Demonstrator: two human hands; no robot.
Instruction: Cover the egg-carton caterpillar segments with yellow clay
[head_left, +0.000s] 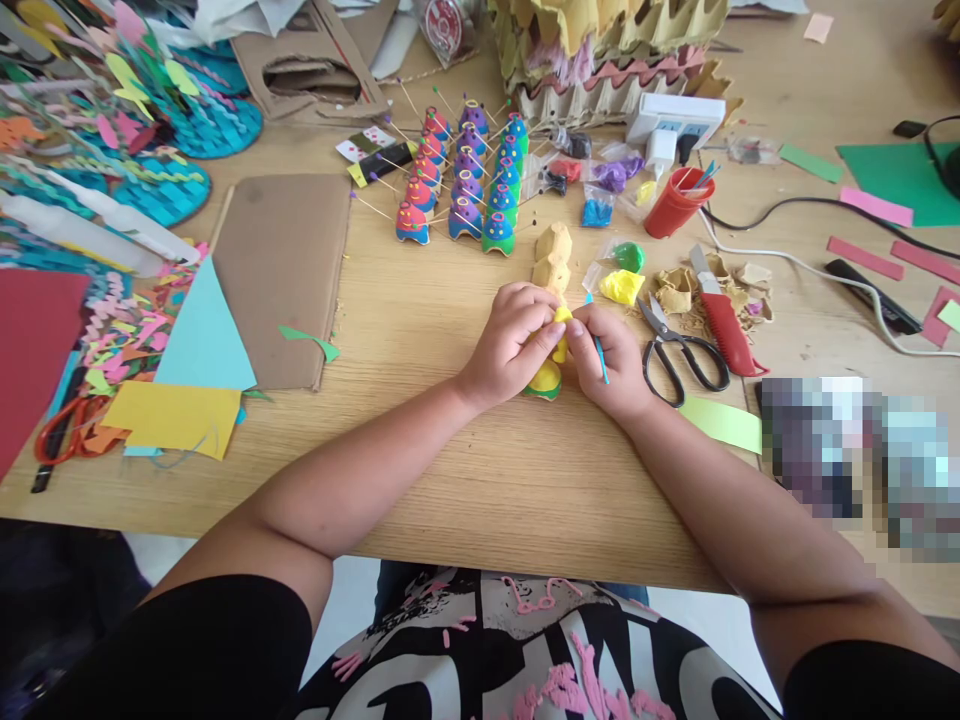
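Observation:
My left hand (pixel 517 335) and my right hand (pixel 609 355) meet at the middle of the table. Their fingertips are closed on a piece of yellow modelling clay (pixel 561 345) between them. A thin blue stick (pixel 601 360) is tucked in my right fingers. Below the hands lies an egg carton strip (pixel 553 250), its far cups bare and its near end coated in green and yellow; my fingers hide its middle. Bags of yellow clay (pixel 621 288) and green clay (pixel 630 256) lie just beyond my right hand. Black-handled scissors (pixel 681 350) rest to its right.
Three rows of painted egg-carton caterpillars (pixel 465 180) stand at the back. Nearby are a red cup (pixel 679 205), a red-handled knife (pixel 724 320), a power strip (pixel 675 118) with cables and stacked egg trays (pixel 607 60). Cardboard (pixel 285 270) and paper scraps (pixel 180 420) lie left.

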